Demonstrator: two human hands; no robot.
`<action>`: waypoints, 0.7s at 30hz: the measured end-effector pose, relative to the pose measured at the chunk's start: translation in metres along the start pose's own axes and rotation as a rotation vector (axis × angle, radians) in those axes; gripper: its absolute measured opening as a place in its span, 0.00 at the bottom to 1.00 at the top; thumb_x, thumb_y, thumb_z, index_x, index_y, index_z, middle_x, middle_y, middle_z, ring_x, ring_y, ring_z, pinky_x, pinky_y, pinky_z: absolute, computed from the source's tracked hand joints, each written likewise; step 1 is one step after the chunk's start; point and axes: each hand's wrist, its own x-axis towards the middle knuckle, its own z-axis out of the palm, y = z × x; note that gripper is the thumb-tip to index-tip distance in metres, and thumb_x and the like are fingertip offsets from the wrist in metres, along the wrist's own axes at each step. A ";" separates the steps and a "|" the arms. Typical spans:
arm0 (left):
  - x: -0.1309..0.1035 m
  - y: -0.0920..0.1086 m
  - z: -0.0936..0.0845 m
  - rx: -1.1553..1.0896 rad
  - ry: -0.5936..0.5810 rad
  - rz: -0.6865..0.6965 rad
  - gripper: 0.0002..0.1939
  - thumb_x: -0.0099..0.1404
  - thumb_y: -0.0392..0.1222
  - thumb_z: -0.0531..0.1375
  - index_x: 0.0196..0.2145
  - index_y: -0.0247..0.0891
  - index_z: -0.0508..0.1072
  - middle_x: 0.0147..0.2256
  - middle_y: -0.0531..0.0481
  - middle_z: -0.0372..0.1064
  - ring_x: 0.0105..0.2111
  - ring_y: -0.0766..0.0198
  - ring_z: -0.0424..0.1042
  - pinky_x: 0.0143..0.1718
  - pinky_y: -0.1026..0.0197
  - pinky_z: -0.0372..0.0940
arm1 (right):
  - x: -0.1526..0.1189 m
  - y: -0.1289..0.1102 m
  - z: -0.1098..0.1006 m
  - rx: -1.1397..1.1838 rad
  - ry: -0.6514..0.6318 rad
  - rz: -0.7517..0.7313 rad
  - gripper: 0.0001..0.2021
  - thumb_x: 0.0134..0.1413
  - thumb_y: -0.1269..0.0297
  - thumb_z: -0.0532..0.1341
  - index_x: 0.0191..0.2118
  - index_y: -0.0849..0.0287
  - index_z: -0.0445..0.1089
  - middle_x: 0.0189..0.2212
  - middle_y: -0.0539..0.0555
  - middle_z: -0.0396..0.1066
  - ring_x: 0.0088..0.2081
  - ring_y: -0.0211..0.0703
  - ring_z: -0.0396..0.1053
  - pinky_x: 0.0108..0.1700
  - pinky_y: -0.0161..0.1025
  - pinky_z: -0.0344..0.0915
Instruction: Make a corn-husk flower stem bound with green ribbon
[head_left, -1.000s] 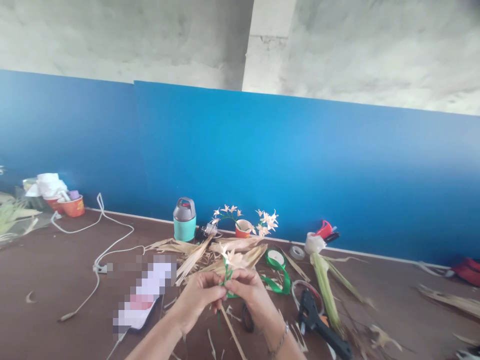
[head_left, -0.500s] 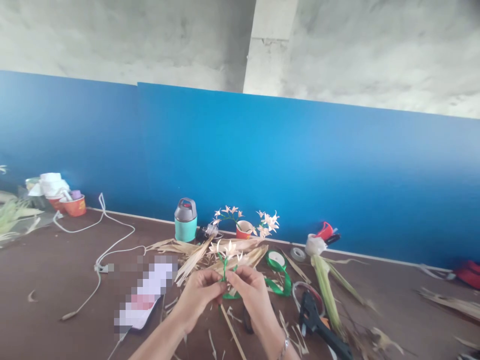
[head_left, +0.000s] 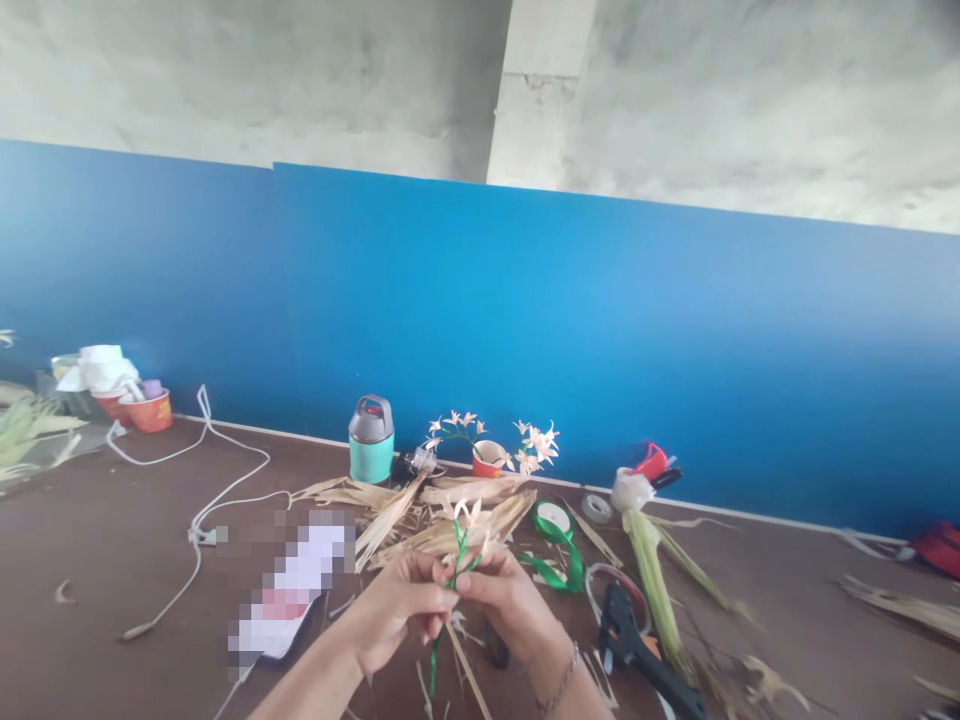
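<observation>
A spray of pale artificial flowers (head_left: 466, 512) on a green-wrapped stem (head_left: 460, 552) stands nearly upright between my hands. My left hand (head_left: 397, 610) pinches the stem between thumb and fingers, and the stem's green lower end hangs beneath it. My right hand (head_left: 514, 598), with a bracelet at the wrist, is closed at the same spot, thumb and finger on a small side shoot. Beyond the fingers lie dried corn husks (head_left: 405, 530). Right of my right hand is a spool of green ribbon (head_left: 553, 517) with a loose length trailing from it.
A black glue gun (head_left: 637, 645) lies at the right beside a coil of wire (head_left: 596, 580) and a husk bundle (head_left: 651, 575). Behind are a teal flask (head_left: 372, 455) and a paper cup (head_left: 489, 458) with finished flowers. A phone (head_left: 292, 600) and white cable (head_left: 225, 500) are at left.
The flower spray has dropped slightly and shifted right, leaning a little. Its green lower end now shows below my left hand. My hands have turned slightly around the stem.
</observation>
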 end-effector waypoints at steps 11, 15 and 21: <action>-0.001 0.003 -0.001 0.167 0.119 0.042 0.11 0.46 0.45 0.63 0.18 0.36 0.67 0.14 0.56 0.63 0.13 0.73 0.56 0.15 0.67 0.47 | 0.002 0.000 0.005 -0.079 0.256 -0.089 0.05 0.32 0.69 0.72 0.20 0.60 0.77 0.21 0.51 0.76 0.23 0.37 0.68 0.30 0.33 0.64; 0.003 0.003 0.002 0.397 0.248 0.157 0.08 0.45 0.42 0.61 0.18 0.35 0.70 0.15 0.58 0.60 0.16 0.73 0.52 0.20 0.66 0.47 | 0.003 0.000 0.008 -0.091 0.307 -0.091 0.05 0.30 0.67 0.72 0.18 0.61 0.76 0.17 0.50 0.73 0.21 0.35 0.65 0.28 0.32 0.63; 0.003 0.006 0.000 0.547 0.306 0.173 0.07 0.46 0.41 0.59 0.16 0.36 0.69 0.15 0.56 0.60 0.19 0.68 0.55 0.23 0.64 0.49 | 0.006 0.009 0.004 -0.216 0.401 -0.103 0.08 0.29 0.65 0.71 0.19 0.62 0.76 0.18 0.52 0.73 0.21 0.37 0.64 0.27 0.33 0.61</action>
